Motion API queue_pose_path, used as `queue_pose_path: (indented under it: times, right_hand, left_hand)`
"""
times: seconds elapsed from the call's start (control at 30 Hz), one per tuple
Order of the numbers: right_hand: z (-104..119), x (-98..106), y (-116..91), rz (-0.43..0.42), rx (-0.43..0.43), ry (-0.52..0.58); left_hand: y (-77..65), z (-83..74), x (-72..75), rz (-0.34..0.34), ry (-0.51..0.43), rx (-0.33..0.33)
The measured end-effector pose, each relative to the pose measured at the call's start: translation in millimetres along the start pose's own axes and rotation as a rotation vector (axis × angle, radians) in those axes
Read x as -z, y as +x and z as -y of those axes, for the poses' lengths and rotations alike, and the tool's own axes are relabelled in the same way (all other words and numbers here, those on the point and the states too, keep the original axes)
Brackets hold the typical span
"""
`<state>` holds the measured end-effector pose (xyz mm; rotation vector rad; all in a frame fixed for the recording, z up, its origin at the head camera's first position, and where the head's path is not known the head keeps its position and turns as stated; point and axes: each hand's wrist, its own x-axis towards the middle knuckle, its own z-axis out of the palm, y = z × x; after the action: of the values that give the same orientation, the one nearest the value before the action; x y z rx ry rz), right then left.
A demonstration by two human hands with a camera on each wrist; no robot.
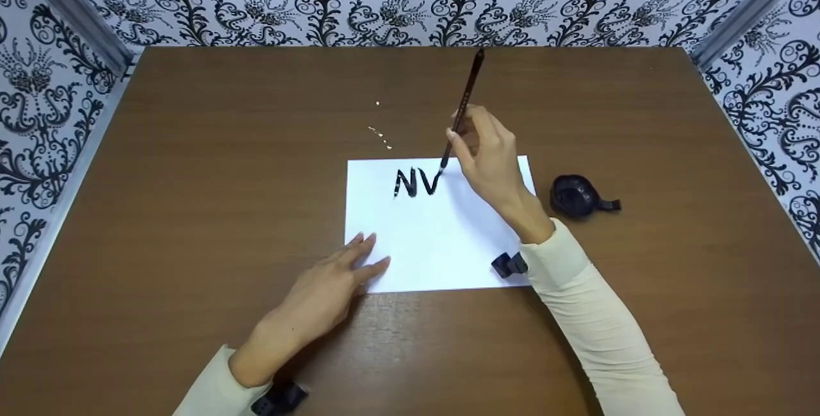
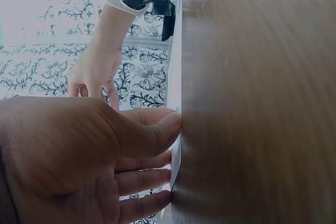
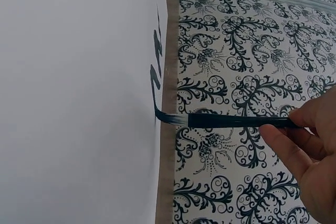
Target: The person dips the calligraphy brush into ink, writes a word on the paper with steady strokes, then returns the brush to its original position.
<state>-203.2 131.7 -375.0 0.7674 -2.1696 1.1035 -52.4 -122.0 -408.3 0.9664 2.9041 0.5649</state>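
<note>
My right hand [image 1: 490, 159] pinches a dark-handled paintbrush [image 1: 467, 92] between thumb and fingers, the handle leaning up and away. In the right wrist view the black-inked bristles [image 3: 170, 118] bend against a white sheet of paper [image 1: 435, 236]. Black strokes [image 1: 416, 183] near the sheet's top edge read like "NV", and the brush tip touches the last stroke's upper end. My left hand [image 1: 330, 288] rests on the lower left corner of the paper with fingers extended. In the left wrist view its thumb and fingertips [image 2: 170, 120] touch the sheet's edge area.
A small black round dish [image 1: 574, 196] with a short handle stands right of the paper on the brown table [image 1: 192, 211]. Light flecks [image 1: 379, 137] lie beyond the sheet. Patterned walls [image 1: 384, 2] border the table. Dark camera mounts [image 1: 510, 265] sit at both wrists.
</note>
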Motion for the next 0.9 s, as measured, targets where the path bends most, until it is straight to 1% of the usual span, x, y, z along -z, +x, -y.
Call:
queue_pose_path:
  times: [0.23,0.5,0.7,0.77,0.9]
  right_hand:
    - [-3.6,0.0,-0.1,-0.02,0.009,-0.035]
    - [-3.8,-0.7,0.5,-0.041,0.015,-0.019]
    - [-0.5,7.7,5.1,-0.121,0.014,-0.001]
    - [1.0,11.7,7.3,-0.157,-0.003,0.015]
    - [2.3,20.0,6.2,-0.191,-0.04,0.021]
  left_hand:
    - [0.4,-0.7,-0.2,0.009,0.002,0.01]
    - [-0.5,-0.4,0.1,0.022,0.002,0.021]
    - [0.2,-1.0,-0.4,0.025,0.001,0.026]
    - [0.4,-0.7,-0.5,0.022,0.002,0.025]
    - [0.5,-0.6,-1.1,0.02,0.004,0.018]
